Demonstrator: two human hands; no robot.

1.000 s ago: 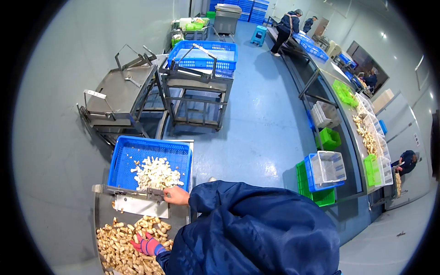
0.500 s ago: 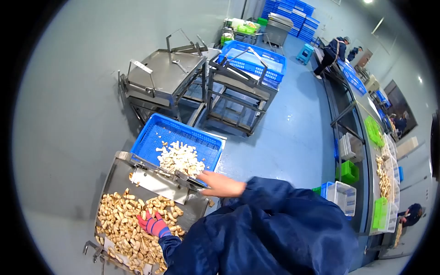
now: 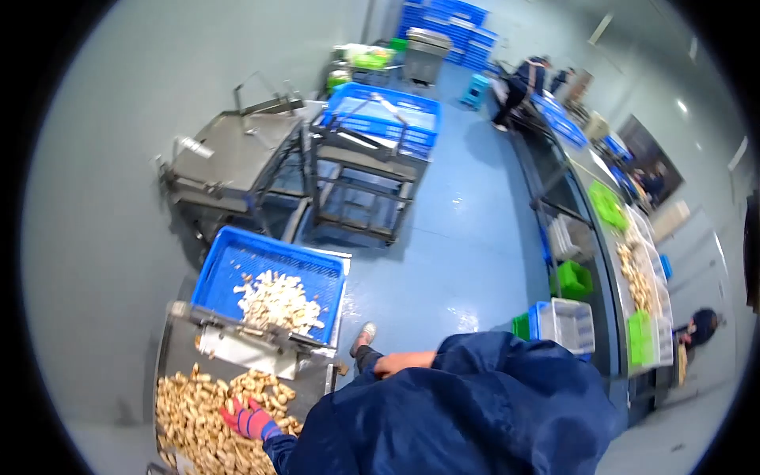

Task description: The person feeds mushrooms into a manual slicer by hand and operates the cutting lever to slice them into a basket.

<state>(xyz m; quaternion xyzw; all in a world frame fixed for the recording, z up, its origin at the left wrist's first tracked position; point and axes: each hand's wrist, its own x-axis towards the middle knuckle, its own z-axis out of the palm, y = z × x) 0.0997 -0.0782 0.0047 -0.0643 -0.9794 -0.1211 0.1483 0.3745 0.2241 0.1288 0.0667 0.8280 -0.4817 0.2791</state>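
Observation:
My left hand [image 3: 248,418], in a pink and blue glove, rests with fingers spread on a heap of tan mushroom-like pieces [image 3: 192,412] on a metal table [image 3: 180,342]. My right hand [image 3: 389,362] is bare and lies over my dark trouser leg, right of the table; its fingers are hidden. A cutter bar [image 3: 265,339] with a white board [image 3: 237,348] crosses the table's far side. Beyond it a blue basket [image 3: 226,265] holds a pile of whitish cut pieces [image 3: 279,305].
Metal frames [image 3: 229,162] and a stand with a blue crate [image 3: 384,111] are behind the basket. On the right, a long table [image 3: 590,186] carries green and white baskets and more pieces. A person [image 3: 526,83] bends at its far end; other people are farther back and at right.
My right hand has left the cutter bar and moved right, down to my leg. My left hand stays on the heap. The view has swung right and partly back.

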